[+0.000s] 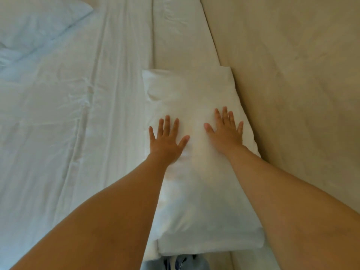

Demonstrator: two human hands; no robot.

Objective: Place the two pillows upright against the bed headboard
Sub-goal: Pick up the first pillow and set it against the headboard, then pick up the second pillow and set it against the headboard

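White cotton covers the near pillow [196, 152], which lies along the beige headboard [292, 94] with its right edge touching that padded surface. Both the left hand [165, 141] and the right hand [227, 133] rest palm-down on it, fingers spread and gripping nothing. Farther off, at the upper left, a second pillow [39, 22] lies seemingly flat on the wrinkled white sheet [68, 114].
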